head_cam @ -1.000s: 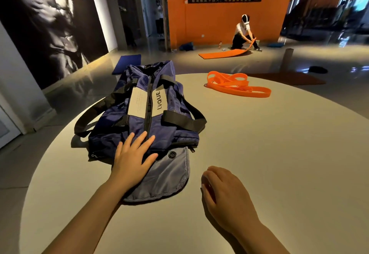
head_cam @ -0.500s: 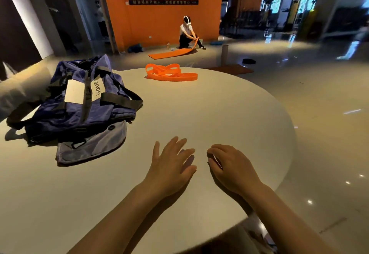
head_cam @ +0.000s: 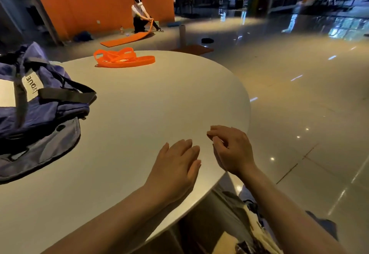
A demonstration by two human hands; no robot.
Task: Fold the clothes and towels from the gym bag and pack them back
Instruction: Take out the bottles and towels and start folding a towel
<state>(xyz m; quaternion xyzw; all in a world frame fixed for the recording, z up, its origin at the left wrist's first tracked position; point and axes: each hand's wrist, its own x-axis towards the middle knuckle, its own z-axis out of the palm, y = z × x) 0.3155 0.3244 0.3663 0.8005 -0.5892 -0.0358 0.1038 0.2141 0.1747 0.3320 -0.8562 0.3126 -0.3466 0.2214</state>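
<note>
A navy gym bag (head_cam: 40, 112) with black straps and a white label lies at the left side of the round white table (head_cam: 139, 104), its grey flap hanging toward me. My left hand (head_cam: 175, 167) rests flat on the table near its right front edge, fingers together, holding nothing. My right hand (head_cam: 229, 149) hovers just beside it over the table's edge, fingers loosely curled and empty. Both hands are well to the right of the bag. No clothes or towels show outside the bag.
An orange resistance band (head_cam: 123, 59) lies at the table's far side. Beyond it a person (head_cam: 141, 16) crouches on the floor with an orange mat (head_cam: 125, 39) in front of an orange wall. Glossy floor stretches to the right; bags lie below the table's edge (head_cam: 249, 213).
My view has swung right, so the bag sits at the left edge. My left hand left the bag's flap and moved right to the bare table beside my right hand.
</note>
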